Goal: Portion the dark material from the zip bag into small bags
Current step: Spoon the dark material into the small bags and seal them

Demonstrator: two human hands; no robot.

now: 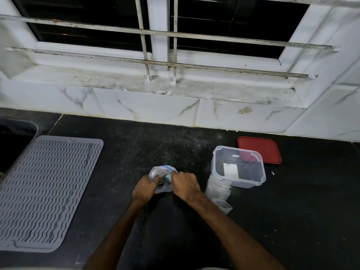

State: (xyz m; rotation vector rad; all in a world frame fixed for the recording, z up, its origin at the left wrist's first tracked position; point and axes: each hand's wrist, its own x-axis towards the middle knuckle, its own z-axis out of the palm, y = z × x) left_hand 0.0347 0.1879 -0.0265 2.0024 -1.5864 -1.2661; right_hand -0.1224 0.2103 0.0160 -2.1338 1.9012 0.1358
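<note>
A clear zip bag [158, 172] with a blue seal line and dark material inside sits on the black counter [155, 145], in the middle. My left hand [145, 189] grips its left side. My right hand [185, 185] grips its right side and also pinches a small teal object [168, 178]; I cannot tell what that object is. A stack of small clear bags [217, 189] lies just right of my right hand. One more small bag [223, 205] lies in front of the stack.
A clear plastic box [238, 169] stands open to the right, with its red lid [260, 150] behind it. A grey ribbed mat [44, 191] lies at the left beside a sink [13, 141]. A tiled wall and barred window rise behind the counter.
</note>
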